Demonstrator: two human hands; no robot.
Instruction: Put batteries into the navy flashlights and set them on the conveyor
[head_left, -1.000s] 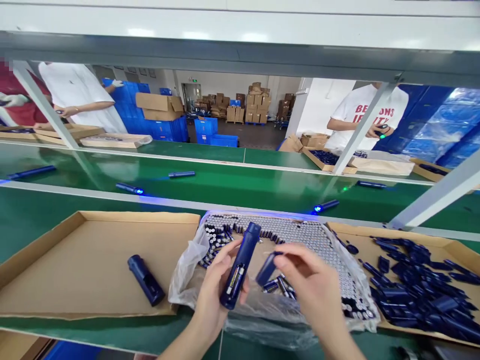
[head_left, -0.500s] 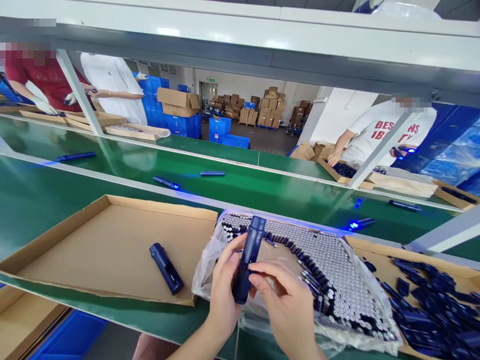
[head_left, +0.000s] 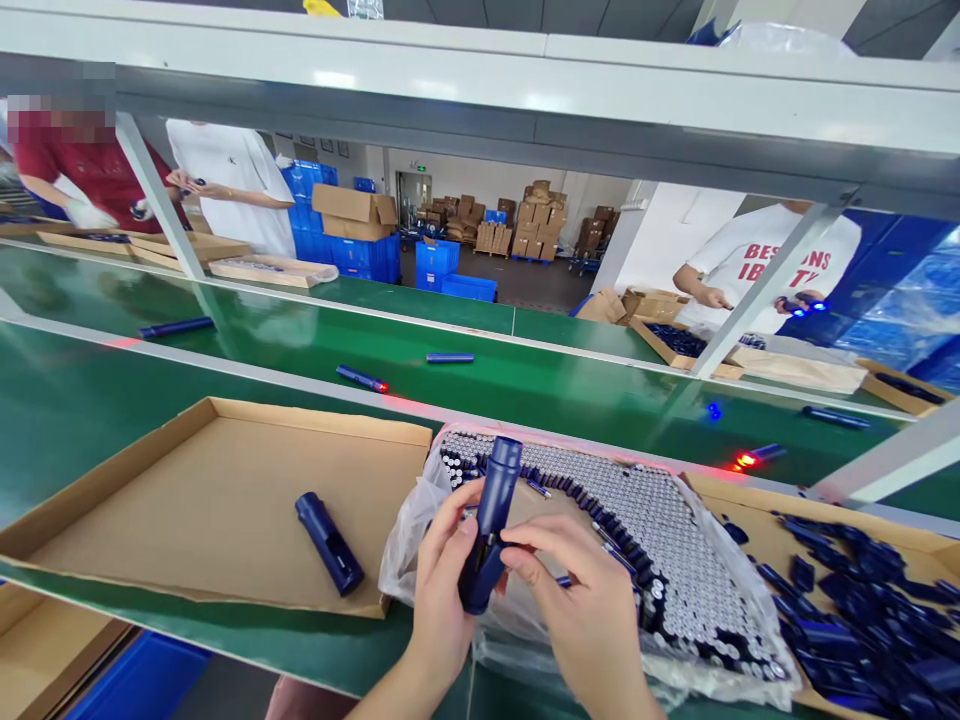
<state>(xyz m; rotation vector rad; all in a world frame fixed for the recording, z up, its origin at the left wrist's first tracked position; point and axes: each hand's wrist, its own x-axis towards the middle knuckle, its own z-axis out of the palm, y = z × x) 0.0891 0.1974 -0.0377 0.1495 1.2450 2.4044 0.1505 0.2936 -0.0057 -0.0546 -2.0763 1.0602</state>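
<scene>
A dark blue flashlight body (head_left: 501, 480), a tube with an opening in its side, stands nearly upright in my left hand (head_left: 442, 575), whose fingers wrap round its lower half. Thumb and forefinger of my right hand (head_left: 574, 590) are pinched together at the side opening; what they grip there is mostly hidden. Behind and below the hands, a plastic-lined tray holds many silver-ended batteries (head_left: 697, 560) standing in packed rows, a few lying loose. A second flashlight body (head_left: 328, 543) lies in the cardboard tray (head_left: 172, 500) at left, its opening facing up.
At right, another cardboard tray (head_left: 739, 490) holds a heap of dark blue plastic parts (head_left: 862, 590). Beyond runs a green conveyor belt (head_left: 540, 385) carrying several flashlights, some lit red. White shelf posts and a beam (head_left: 450, 75) cross above. Co-workers stand on the far side.
Flashlights on the belt have shifted right, and their lights turned from blue to red. My hands keep the flashlight body in nearly the same place, with my right fingertips still at its opening.
</scene>
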